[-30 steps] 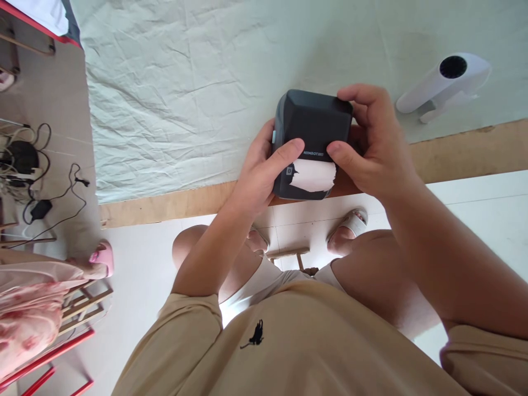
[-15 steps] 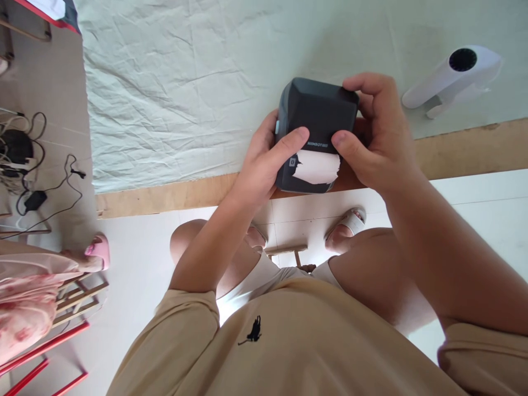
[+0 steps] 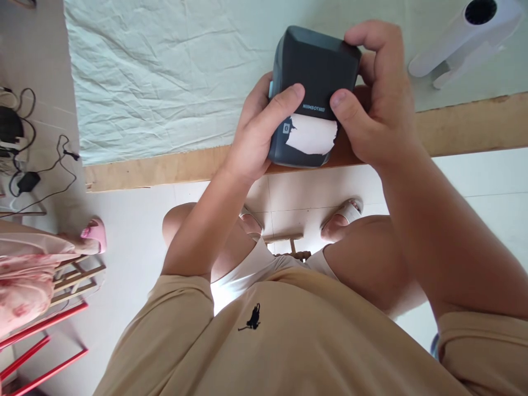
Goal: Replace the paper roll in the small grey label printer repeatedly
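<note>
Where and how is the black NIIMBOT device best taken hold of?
Probably grip the device by its opposite sides, left hand from the left, right hand from the right: the body is boxy, and the near end bears torn white paper.

At the upper centre of the frame, a dark printer (image 3: pixel 317 71) is being held from both sides by the left hand (image 3: pixel 259 132) and the right hand (image 3: pixel 383 113). Its near end is being partly covered by torn white paper (image 3: pixel 312 134). At the upper right, a white roll (image 3: pixel 445 45) is being supported by a pale green cloth (image 3: pixel 177 82).
</note>
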`<state>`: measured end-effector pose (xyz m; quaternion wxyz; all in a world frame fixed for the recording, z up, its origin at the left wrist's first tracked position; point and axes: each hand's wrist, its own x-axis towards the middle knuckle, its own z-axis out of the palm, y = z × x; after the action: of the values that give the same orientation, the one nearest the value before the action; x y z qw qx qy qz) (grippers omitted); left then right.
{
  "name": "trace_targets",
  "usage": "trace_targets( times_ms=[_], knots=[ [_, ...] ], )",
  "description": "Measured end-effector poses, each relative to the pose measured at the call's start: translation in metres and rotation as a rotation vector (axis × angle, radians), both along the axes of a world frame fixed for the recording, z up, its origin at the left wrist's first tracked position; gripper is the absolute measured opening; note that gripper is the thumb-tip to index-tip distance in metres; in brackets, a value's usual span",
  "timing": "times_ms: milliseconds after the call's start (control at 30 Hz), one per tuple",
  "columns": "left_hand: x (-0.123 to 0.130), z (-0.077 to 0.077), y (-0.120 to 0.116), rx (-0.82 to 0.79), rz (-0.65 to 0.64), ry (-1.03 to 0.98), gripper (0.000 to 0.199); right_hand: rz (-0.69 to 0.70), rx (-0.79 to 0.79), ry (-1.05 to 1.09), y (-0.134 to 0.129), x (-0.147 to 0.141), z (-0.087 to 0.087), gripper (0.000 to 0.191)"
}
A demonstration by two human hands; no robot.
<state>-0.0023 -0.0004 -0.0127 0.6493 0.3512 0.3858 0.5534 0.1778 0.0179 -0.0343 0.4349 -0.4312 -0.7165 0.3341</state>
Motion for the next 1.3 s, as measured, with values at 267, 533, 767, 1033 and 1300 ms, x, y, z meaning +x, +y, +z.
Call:
trace_targets(
  times_ms=[267,533,767,1033,1300],
  knots=[
    [-0.008,-0.012,0.002,0.066,-0.113,-0.060,0.018,-0.053,0.002,-0.054,-0.001,-0.002,0.001,0.047],
    [-0.011,-0.009,0.004,0.017,-0.142,0.000,0.024,-0.043,-0.007,-0.061,-0.003,-0.003,0.001,0.047],
    [-0.023,-0.011,-0.004,-0.002,-0.207,0.171,0.033,-0.032,0.000,-0.095,-0.010,0.000,-0.004,0.058],
    [-0.041,-0.033,-0.005,0.075,-0.202,0.168,0.059,0.047,-0.036,-0.207,-0.007,0.005,0.005,0.068],
    [-0.008,-0.012,0.000,-0.092,0.005,0.069,0.022,-0.009,-0.030,-0.175,-0.004,0.005,0.003,0.068]
  ],
)
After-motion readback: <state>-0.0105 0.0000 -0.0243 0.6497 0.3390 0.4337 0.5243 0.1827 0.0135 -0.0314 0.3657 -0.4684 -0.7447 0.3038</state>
